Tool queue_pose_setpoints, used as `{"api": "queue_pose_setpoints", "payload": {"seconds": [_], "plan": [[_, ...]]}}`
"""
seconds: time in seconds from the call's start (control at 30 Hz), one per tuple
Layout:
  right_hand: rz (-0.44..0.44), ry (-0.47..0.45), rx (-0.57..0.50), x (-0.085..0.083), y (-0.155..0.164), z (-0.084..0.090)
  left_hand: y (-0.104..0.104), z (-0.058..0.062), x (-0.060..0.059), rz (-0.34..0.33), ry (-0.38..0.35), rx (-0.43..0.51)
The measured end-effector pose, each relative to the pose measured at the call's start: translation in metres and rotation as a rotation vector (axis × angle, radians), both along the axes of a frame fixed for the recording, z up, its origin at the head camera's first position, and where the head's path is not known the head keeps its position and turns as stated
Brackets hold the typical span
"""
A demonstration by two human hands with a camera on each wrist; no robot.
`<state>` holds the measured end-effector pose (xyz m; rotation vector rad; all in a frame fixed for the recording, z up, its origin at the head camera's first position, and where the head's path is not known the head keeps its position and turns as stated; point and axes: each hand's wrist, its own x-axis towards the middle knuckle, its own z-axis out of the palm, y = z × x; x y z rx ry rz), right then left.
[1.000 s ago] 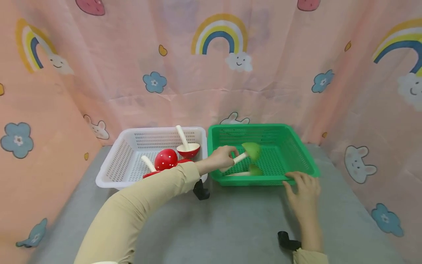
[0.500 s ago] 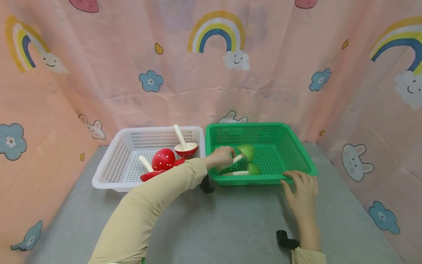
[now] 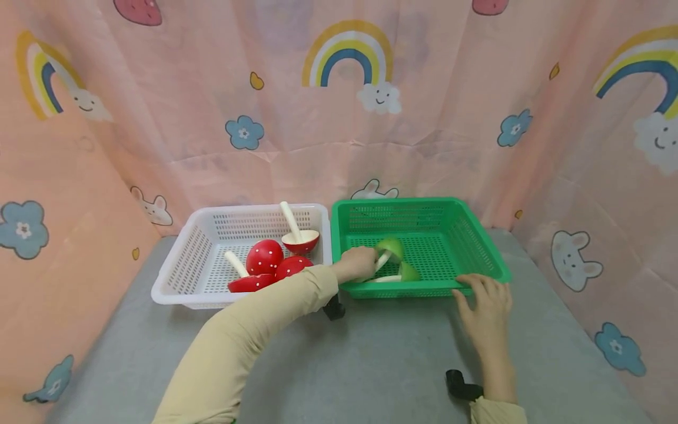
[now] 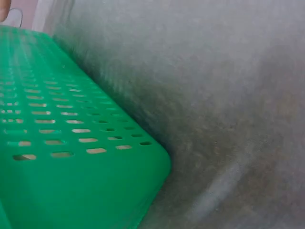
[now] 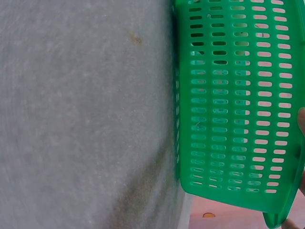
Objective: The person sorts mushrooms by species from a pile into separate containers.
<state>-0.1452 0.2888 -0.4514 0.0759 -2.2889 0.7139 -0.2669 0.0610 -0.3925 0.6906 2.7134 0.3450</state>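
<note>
In the head view my left hand [image 3: 357, 263] reaches down into the green basket [image 3: 489, 250] and holds a green-capped toy mushroom [image 3: 389, 247] by its white stem. Its fingertips are partly hidden. Just below that cap, a second green mushroom [image 3: 409, 272] lies on the basket floor with its stem toward the hand. My right hand [image 3: 487, 309] grips the front rim near the right corner, fingers over the edge and thumb on the outer side. The left wrist view shows mostly the slotted green side; in the right wrist view, fingertips [image 5: 302, 120] show at the rim.
Against the green basket's left side stands a white basket [image 3: 182, 253] holding several red toy mushrooms [image 3: 265, 256] with white dots. Both rest on a grey tabletop [image 3: 371, 359]. A pink patterned curtain [image 3: 296, 165] hangs behind and at both sides.
My left hand has lowered into the green basket, bringing the held mushroom down and slightly left toward the second one. My right hand stays on the rim.
</note>
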Motion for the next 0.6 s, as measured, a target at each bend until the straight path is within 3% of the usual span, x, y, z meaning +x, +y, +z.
{"api": "queue_pose_setpoints", "payload": {"seconds": [0.2, 0.37, 0.5, 0.6], "plan": [[0.010, 0.024, 0.012, -0.004, 0.003, 0.000, -0.003, 0.006, 0.006, -0.022, 0.097, -0.022], [0.001, -0.048, 0.040, -0.002, 0.008, 0.004, -0.009, 0.009, 0.012, -0.053, 0.149, 0.056], [-0.021, -0.129, 0.063, 0.002, 0.012, 0.012, -0.016, 0.013, 0.020, -0.090, 0.237, 0.123], [-0.031, -0.135, 0.086, 0.002, 0.012, 0.020, -0.025, 0.015, 0.027, -0.097, 0.316, 0.161]]}}
